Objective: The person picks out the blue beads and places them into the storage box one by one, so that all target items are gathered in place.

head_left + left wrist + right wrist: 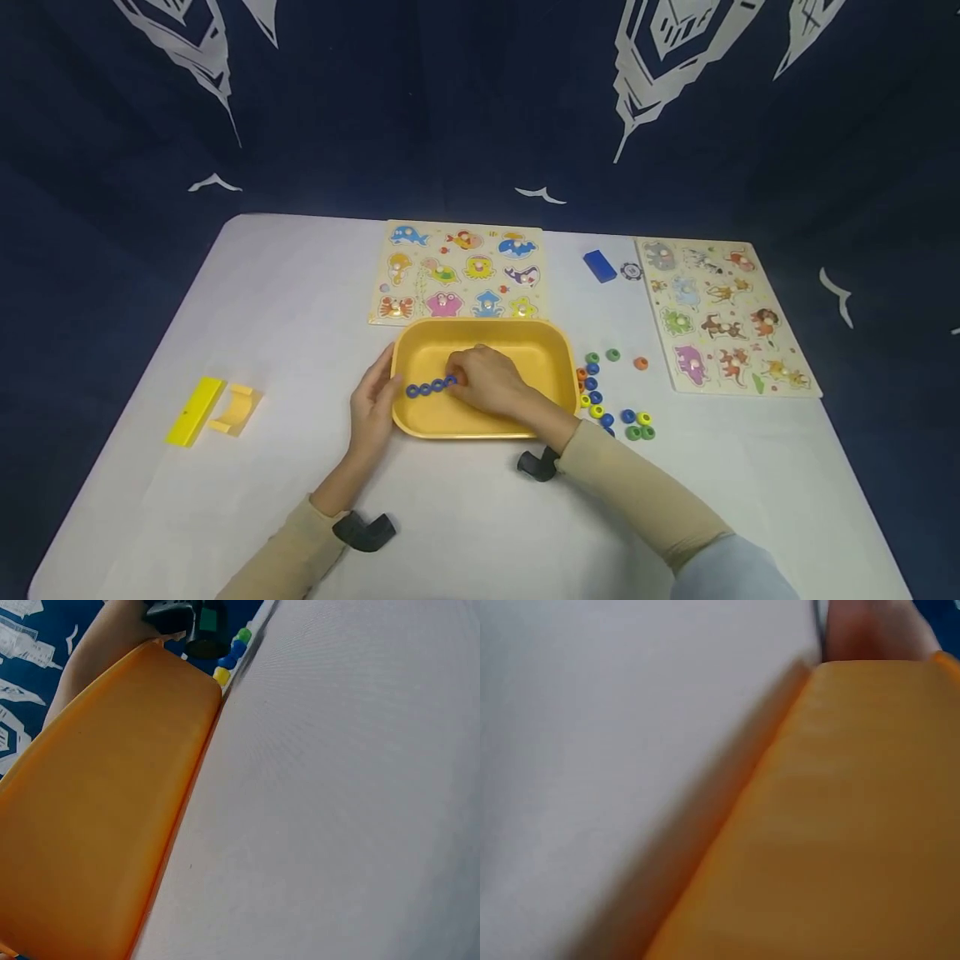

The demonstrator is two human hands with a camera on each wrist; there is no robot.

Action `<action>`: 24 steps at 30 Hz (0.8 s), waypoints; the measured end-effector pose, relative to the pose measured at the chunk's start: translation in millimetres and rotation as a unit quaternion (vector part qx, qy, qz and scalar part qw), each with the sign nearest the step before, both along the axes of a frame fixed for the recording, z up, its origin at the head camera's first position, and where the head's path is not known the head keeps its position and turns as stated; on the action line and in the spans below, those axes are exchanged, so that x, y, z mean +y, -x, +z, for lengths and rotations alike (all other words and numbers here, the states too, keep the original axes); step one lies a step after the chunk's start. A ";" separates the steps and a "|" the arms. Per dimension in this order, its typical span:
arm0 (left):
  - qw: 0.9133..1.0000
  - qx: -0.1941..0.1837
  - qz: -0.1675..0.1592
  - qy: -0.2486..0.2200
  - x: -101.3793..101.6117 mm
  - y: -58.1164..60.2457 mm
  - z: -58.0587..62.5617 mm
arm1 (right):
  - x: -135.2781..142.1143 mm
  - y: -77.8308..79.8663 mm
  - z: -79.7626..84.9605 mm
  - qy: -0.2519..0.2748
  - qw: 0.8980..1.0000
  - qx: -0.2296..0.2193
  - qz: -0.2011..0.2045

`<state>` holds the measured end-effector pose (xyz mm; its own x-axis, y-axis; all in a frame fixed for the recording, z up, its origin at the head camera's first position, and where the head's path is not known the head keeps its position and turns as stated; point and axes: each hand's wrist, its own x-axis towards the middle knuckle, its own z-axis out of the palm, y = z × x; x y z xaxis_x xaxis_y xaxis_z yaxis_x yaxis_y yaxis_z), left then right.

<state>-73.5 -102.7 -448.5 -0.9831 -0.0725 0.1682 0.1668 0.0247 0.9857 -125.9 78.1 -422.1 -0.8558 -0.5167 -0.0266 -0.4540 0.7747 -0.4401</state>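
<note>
A yellow tray [517,333] lies on the table in the head view, and its side wall fills much of both wrist views. My left hand [371,408] holds the tray's left edge, thumb at the rim and fingers along the outside. Inside the tray, several blue beads [425,389] form a slightly slanting row. Reaching in from the right, my right hand [486,379] pinches the blue bead [451,381] at the right end of that row; its fingertips are partly hidden.
Loose blue, green, yellow and orange beads [596,397] lie right of the tray. Behind it is a sea-animal puzzle board [480,283]; another animal board [727,317] lies right. A blue block [599,266] sits between them. Yellow block [196,412] and arch piece [237,409] lie left.
</note>
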 end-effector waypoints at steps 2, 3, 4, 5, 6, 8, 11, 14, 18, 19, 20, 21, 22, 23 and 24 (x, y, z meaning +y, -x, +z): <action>1.000 -0.001 0.002 -0.001 -0.4 0.1 0.7 | -2.0 1.0 -1.4 0.008 1.000 -0.007 0.006; 1.000 -0.001 0.003 -0.001 -0.5 0.2 0.9 | -2.2 1.1 -2.0 0.013 1.000 -0.010 0.009; 1.000 -0.002 0.004 0.001 -0.5 0.3 1.1 | -1.8 0.9 -2.0 0.022 1.000 -0.013 0.010; 1.000 -0.002 0.005 0.002 -0.4 0.2 1.2 | -0.7 0.2 -1.8 0.033 0.999 -0.016 0.009; 1.000 -0.004 0.005 0.003 -0.3 0.1 1.1 | 1.1 -1.3 -0.9 0.046 0.999 -0.019 0.004; 1.000 -0.005 0.006 0.006 0.2 0.0 0.7 | 7.3 -6.5 1.9 0.072 0.997 -0.011 -0.012; 1.000 -0.007 0.003 0.010 1.7 0.2 -0.4 | 25.0 -19.1 8.3 0.137 0.989 0.031 -0.037; 1.000 -0.006 0.001 0.012 2.7 0.3 -0.8 | 53.3 -34.6 13.8 0.216 0.971 0.088 -0.055; 1.000 -0.003 0.003 0.008 2.9 0.0 0.6 | 105.9 -54.2 11.4 0.292 0.942 0.137 -0.094; 1.000 -0.003 0.004 0.007 2.8 0.1 0.9 | 120.8 -59.0 7.6 0.295 0.937 0.147 -0.116; 1.000 -0.003 0.004 0.007 2.6 0.0 1.2 | 137.5 -62.8 -0.5 0.300 0.931 0.153 -0.137; 1.000 -0.003 0.003 0.008 2.3 -0.1 1.1 | 152.8 -67.6 -8.5 0.296 0.928 0.155 -0.167; 1.000 -0.004 0.002 0.008 2.0 0.0 0.6 | 167.8 -72.2 -17.6 0.288 0.924 0.156 -0.197; 1.000 -0.003 0.001 0.009 1.6 0.1 -0.1 | 181.7 -76.7 -27.2 0.281 0.921 0.153 -0.223; 1.000 -0.002 0.000 0.011 1.3 0.4 -0.9 | 193.0 -81.2 -35.3 0.269 0.917 0.151 -0.251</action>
<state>-73.9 -101.4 -449.4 -0.9836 -0.0695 0.1664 0.1635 0.0458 0.9855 -44.7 271.1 -457.4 -0.9159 0.0761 0.3942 -0.2637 0.6266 -0.7334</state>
